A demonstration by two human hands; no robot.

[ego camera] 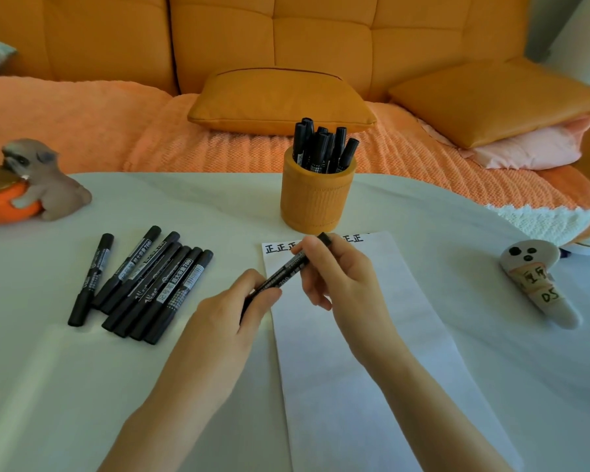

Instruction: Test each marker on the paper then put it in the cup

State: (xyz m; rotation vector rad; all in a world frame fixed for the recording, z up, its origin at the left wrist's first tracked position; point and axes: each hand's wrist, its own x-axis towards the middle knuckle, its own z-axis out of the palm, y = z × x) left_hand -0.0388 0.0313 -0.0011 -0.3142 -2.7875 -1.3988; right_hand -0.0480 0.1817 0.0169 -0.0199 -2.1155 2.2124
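Black marker pen (283, 272): tilted, gripped by my left hand (232, 308) and right hand (338, 267), over the sheet's top. White paper sheet (372, 369): flat, black characters along far edge. Orange ribbed cup (315, 199): upright beyond sheet, full of black markers (321, 144). Loose black markers (143, 284): lying left of sheet

table (82, 386) white | on it: cup (315, 199), paper (355, 369), loose markers (171, 291), dog figurine (48, 189), ghost toy (539, 281)

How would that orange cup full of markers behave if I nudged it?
The orange cup looks wide for its height, so it would probably slide rather than tip. The markers standing in it poke above the rim, so a hard knock might rattle them. Its ribbed wall should be easy to grip.
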